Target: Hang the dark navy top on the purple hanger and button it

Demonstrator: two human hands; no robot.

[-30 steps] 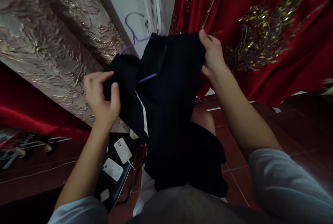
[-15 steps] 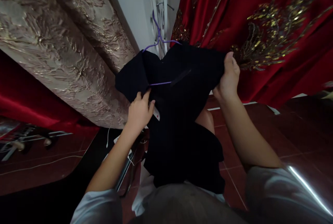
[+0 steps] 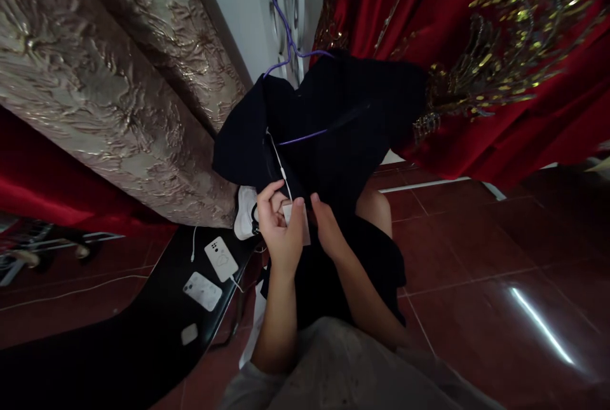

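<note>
A dark, nearly black garment hangs on a thin purple hanger in front of me. A white string runs from its left sleeve side down to a pale hang tag. My left hand is closed on this tag, thumb on its face and fingers curled behind. Just right of the tag, my right hand has its thumb raised against the dark cloth. Its other fingers are hidden, so I cannot see whether it grips anything.
White rack bars rise behind the hanger. Textured beige fabric hangs at left, red sequined fabric at right. On a black table lie two phones, a small pale square item and a white strapped object.
My right hand has let go of the garment's right sleeve and come to the middle. My left hand has moved slightly right and down and now holds the tag, its string stretched.
</note>
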